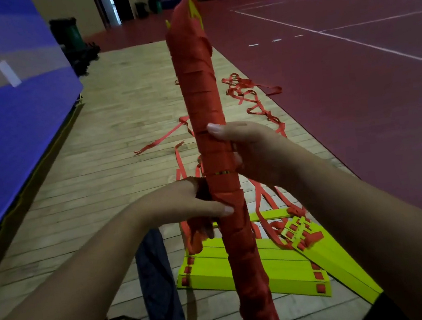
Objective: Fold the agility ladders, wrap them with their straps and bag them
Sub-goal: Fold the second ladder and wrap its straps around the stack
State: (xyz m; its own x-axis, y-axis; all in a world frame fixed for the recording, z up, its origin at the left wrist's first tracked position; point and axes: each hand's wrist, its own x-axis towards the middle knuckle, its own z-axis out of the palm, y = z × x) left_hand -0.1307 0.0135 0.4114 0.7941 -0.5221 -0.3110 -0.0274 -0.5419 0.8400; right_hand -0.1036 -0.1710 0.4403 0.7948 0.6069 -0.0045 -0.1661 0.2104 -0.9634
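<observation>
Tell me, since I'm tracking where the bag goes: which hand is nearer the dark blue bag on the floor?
Left. The left hand grips the wrapped ladder bundle low down, just above the dark blue bag. The right hand holds the bundle higher and farther right.

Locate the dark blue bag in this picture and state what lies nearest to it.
The dark blue bag lies on the wooden floor at lower centre-left, under the left forearm, just left of the stacked yellow ladder rungs.

Dim indoor light, blue glow from left screen, wide-angle edge bending, soft focus
</observation>
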